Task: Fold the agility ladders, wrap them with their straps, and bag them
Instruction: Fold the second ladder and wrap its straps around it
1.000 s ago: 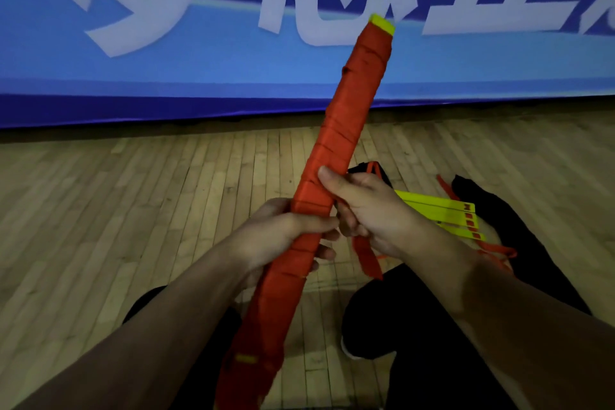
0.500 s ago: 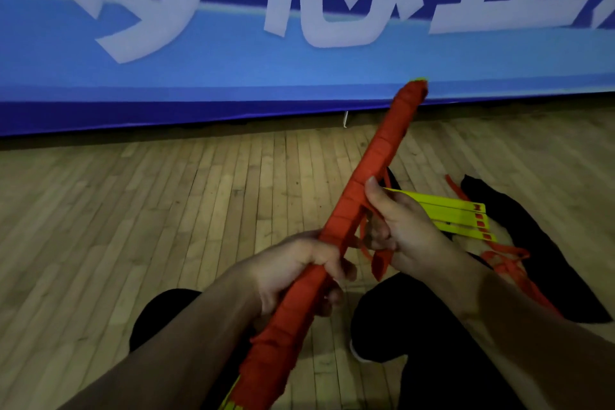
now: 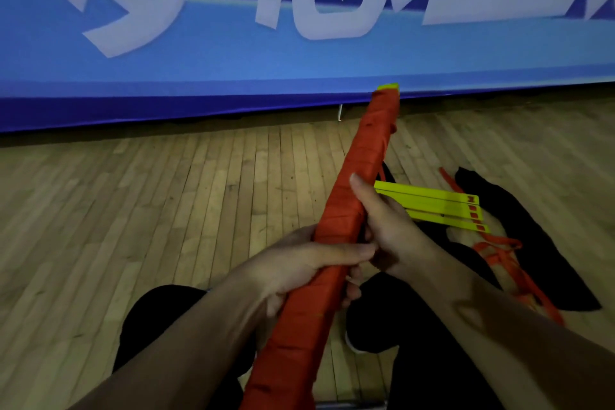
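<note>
A folded agility ladder bundle (image 3: 359, 170), wound all over in orange strap with a yellow rung tip at its far end, slants from my lap up toward the banner. My left hand (image 3: 299, 263) grips the bundle around its middle. Just above it, my right hand (image 3: 386, 226) holds the bundle from the right side, thumb laid along the wrap. Behind my right hand a second ladder (image 3: 432, 208) of yellow rungs lies folded on the floor, its loose orange straps (image 3: 509, 263) trailing toward me over a black bag (image 3: 519, 226).
I sit on a wooden floor (image 3: 166, 210), my dark-clothed knees (image 3: 159, 316) below the bundle. A blue banner (image 3: 233, 53) with white characters runs along the far edge of the floor.
The bundle has tipped down and forward from nearly upright to a low slant. The loose strap end that hung beside my right hand is no longer visible.
</note>
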A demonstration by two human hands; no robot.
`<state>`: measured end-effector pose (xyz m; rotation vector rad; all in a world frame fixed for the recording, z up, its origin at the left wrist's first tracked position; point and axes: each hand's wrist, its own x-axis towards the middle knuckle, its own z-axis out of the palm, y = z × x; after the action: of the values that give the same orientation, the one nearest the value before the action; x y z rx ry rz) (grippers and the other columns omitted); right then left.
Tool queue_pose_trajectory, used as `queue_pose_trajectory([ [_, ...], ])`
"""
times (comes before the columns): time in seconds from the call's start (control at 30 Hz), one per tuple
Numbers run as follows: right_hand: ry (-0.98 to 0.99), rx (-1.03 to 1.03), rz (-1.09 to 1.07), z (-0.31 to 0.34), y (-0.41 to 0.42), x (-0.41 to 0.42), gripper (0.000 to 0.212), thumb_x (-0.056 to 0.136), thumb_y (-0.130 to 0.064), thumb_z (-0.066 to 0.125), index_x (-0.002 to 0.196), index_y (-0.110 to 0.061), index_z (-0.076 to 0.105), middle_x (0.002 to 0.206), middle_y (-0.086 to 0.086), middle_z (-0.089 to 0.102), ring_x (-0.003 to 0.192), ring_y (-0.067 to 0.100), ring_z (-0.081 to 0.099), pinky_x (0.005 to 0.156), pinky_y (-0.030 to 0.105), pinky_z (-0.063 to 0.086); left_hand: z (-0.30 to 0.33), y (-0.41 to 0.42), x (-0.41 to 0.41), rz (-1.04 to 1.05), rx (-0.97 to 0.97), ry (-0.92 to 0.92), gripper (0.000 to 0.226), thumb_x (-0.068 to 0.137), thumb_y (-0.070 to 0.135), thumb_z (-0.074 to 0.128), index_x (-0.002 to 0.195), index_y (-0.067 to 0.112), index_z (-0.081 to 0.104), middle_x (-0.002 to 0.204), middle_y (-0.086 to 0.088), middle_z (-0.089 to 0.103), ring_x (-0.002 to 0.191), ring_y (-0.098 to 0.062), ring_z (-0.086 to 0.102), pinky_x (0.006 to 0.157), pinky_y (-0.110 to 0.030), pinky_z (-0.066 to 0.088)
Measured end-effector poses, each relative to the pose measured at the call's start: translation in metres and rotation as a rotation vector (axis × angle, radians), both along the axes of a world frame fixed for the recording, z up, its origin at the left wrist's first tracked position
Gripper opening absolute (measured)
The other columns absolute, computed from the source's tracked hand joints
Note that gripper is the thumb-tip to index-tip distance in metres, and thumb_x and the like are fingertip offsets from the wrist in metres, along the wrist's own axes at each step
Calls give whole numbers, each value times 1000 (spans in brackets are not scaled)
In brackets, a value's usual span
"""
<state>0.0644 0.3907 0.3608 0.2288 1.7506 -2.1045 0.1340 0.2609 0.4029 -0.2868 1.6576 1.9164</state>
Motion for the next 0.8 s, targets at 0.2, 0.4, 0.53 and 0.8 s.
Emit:
queue_pose_trajectory([
  [0.2,332,214,16,4,-8,-5,46,89,-52,65,61,-19,51,42,-5,39,35,7,37,36,19,29,-8,2,-21,-107,-863,299,48,75,25,78,111,24,47,92,1,61,77,-13,63,63,-29,53],
  [0.4,252,-6,-47,2,-9,-2,38,79,-58,62,76,-21,56,50,-13,51,46,2,49,47,20,40,-5,0,-24,-39,-56,-12,22,81,-11,57,94,7,58,65,-6,48,49,-15,44,50,-26,39],
  [0.53,189,-83,-109,-6,-10,-5,44,59,-61,69,68,-19,61,53,-9,54,49,7,55,53,25,45,-6,3,-27,-101,-59,-68,10,85,-2,64,92,5,63,66,-9,62,53,-19,59,51,-28,51],
  [0.8,292,-66,-211,-35,20,-40,13,83,-21,79,73,-17,71,61,-9,65,57,6,61,55,23,50,-50,30,-62,-39,-500,199,37,68,1,75,97,17,61,67,-6,63,54,-20,62,54,-31,53],
])
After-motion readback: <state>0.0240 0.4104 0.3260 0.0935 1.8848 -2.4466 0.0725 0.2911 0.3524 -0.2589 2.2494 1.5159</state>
